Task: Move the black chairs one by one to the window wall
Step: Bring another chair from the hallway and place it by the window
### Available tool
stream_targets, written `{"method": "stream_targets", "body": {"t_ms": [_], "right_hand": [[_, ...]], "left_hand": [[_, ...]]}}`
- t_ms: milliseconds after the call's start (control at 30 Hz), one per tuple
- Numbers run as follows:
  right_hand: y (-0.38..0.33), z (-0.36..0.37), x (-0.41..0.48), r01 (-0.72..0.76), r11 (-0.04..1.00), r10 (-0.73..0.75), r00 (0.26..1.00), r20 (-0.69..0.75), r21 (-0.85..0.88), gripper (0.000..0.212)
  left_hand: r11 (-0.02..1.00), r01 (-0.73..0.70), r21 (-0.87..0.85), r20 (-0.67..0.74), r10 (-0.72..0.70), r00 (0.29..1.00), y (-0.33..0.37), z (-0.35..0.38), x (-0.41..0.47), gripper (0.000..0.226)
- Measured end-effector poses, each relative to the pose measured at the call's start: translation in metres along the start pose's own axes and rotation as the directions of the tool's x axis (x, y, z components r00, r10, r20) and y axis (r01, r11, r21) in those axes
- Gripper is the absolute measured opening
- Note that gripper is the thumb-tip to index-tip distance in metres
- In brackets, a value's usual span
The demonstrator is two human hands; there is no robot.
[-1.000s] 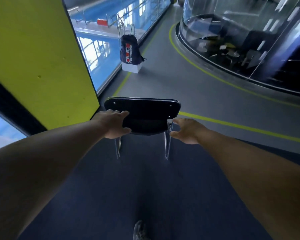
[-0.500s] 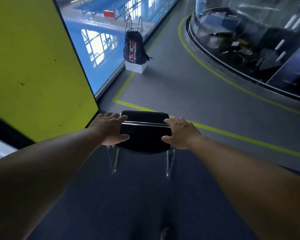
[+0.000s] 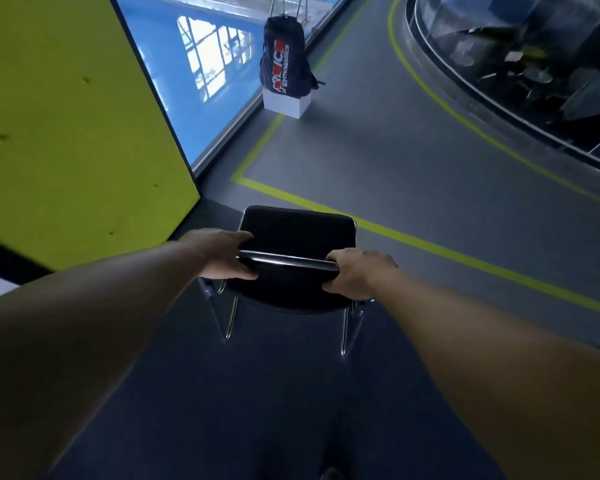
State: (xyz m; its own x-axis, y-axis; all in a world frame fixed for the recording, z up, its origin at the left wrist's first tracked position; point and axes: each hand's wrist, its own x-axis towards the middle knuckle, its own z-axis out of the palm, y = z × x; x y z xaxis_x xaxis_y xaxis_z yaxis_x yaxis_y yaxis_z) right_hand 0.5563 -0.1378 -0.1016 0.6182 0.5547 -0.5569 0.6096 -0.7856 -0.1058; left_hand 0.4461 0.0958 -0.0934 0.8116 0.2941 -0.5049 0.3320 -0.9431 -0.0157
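Black chair backrest clasped by left hand and right hand.

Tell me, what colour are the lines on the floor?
Yellow-green lines on the grey floor, clearest in the head view.

backpack on white box | yellow-green pillar | floor lines
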Motion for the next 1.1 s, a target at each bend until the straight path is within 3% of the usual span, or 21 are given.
{"method": "stream_targets", "body": {"t_ms": [133,200,500,600,800,1100], "right_hand": [[0.000,0.003,0.010,-0.050,0.999,0.049,0.998,-0.042,-0.014,0.035],[0.000,0.003,0.013,-0.060,0.998,0.060,0.998,-0.035,0.007,0.035],[0.000,0.001,0.010,-0.076,0.997,0.077,0.996,-0.043,0.016,0.044],[0.003,0.003,0.010,-0.060,0.998,0.061,0.997,-0.037,0.011,0.056],[0.012,0.001,0.011,0.076,0.997,-0.077,0.997,-0.015,-0.020,0.065],[0.026,0.007,-0.001,0.260,0.956,-0.255,0.965,0.053,-0.133,0.031]], "left_hand": [[0.995,-0.043,0.088,-0.028,0.046,0.999,-0.002,-0.001,0.009,0.047],[0.997,-0.039,0.074,-0.034,0.042,0.999,-0.004,-0.001,0.009,0.039],[1.000,0.006,0.013,-0.039,-0.006,0.999,-0.005,0.005,0.010,0.036],[0.999,0.030,-0.017,-0.042,-0.031,0.999,-0.001,0.008,0.006,0.036],[0.989,0.116,-0.086,0.005,-0.116,0.993,0.008,0.017,-0.012,0.031],[0.922,0.320,-0.217,0.083,-0.310,0.947,0.044,0.040,-0.066,0.028]]}}
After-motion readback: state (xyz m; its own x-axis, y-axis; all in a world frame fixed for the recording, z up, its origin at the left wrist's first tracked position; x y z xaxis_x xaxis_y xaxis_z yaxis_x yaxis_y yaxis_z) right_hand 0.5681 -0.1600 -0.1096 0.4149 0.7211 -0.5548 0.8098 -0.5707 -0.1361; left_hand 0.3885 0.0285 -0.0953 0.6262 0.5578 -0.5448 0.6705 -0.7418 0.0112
